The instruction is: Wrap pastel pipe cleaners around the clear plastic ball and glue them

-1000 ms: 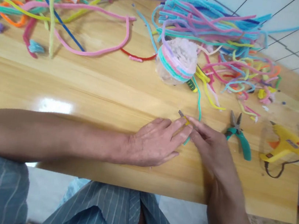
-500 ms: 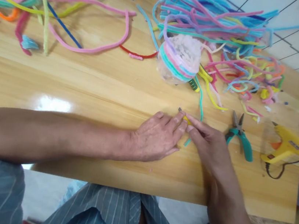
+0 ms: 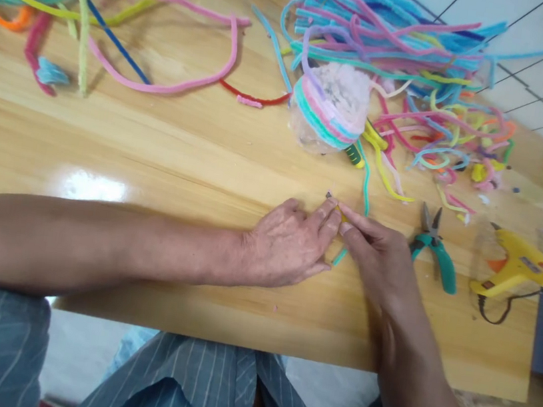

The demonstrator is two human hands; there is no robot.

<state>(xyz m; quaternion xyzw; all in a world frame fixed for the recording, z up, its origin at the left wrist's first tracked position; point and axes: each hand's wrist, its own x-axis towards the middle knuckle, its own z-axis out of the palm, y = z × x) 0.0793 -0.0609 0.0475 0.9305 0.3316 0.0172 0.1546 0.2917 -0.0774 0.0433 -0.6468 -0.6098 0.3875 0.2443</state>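
Observation:
My left hand [image 3: 290, 246] lies flat on the wooden table [image 3: 158, 147], fingers stretched out, their tips against a small yellow tool with a grey metal tip [image 3: 329, 196]. My right hand [image 3: 376, 252] is closed in a pinch on that tool from the right. A teal pipe cleaner [image 3: 366, 193] runs down from the far side and passes under the fingers of both hands; its lower end shows between them. Most of the tool is hidden by the fingers.
Teal-handled pliers [image 3: 439, 254] lie right of my right hand, and a yellow glue gun [image 3: 520, 265] with a black cord beyond them. A cup wrapped in pipe cleaners [image 3: 330, 107] stands behind the hands. Heaps of coloured pipe cleaners [image 3: 399, 46] cover the far side, with a long pink pipe cleaner [image 3: 176, 88] at the left.
Both hands have shifted slightly away from me along the teal pipe cleaner, and my left fingertips have drawn closer to the right hand's pinch. Nothing else on the table moved.

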